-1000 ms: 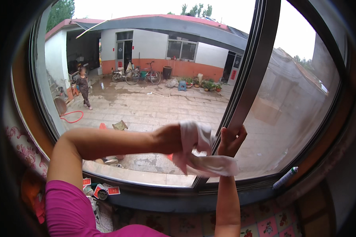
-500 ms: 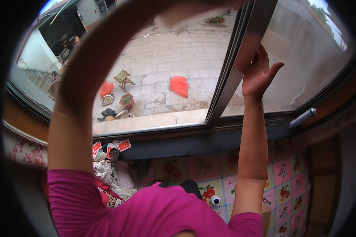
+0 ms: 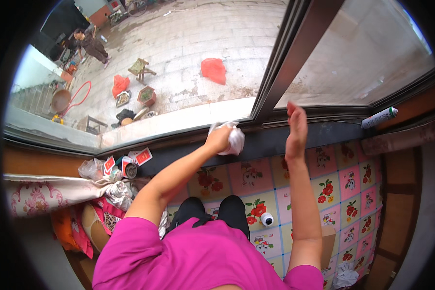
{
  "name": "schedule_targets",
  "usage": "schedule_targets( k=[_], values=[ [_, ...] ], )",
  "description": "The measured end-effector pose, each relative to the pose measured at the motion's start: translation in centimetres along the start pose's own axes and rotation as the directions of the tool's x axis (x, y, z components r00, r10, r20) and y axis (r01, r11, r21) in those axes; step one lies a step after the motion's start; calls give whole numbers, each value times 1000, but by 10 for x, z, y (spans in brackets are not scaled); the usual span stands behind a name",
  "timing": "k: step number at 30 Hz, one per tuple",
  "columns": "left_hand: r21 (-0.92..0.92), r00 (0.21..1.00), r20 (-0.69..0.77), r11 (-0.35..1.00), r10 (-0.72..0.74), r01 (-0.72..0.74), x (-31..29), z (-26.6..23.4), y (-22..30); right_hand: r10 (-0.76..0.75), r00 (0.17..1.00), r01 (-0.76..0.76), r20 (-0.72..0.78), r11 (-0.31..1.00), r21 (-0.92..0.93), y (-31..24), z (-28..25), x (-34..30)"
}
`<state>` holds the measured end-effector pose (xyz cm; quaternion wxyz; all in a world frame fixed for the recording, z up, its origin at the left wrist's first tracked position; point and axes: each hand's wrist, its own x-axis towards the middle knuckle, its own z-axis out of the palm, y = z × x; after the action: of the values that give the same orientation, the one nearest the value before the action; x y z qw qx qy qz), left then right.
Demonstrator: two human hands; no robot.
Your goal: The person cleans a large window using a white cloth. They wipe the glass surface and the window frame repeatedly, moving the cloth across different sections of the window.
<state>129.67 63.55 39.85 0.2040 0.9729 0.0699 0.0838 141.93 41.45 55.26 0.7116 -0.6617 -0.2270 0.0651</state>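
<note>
The left hand (image 3: pixel 219 139)'s grip clutches a bunched white cloth (image 3: pixel 236 141) over the dark windowsill (image 3: pixel 331 134); its loose fold points rightward, long axis unclear. The right hand (image 3: pixel 297 131), unclenched, points windowward.

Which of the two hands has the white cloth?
The left hand, at the dark windowsill, holds the white cloth; the right hand is open and empty.

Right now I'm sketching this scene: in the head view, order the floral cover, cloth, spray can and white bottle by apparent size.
1. Floral cover
2. Cloth and spray can: too close to rank; the left hand hides some cloth
3. White bottle
</note>
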Motion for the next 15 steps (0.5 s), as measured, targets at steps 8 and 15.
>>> schedule_targets(
  k=[8, 15],
  values=[
    [-980, 988, 90, 188, 124, 66, 19, -178, 88, -216, 970, 226, 111, 970, -88, -18, 73, -37],
    [-865, 996, -71, 493, 62, -93, -86, -269, 22, -806, 447, 847, 387, 243, -473, -267, 112, 66]
  ],
)
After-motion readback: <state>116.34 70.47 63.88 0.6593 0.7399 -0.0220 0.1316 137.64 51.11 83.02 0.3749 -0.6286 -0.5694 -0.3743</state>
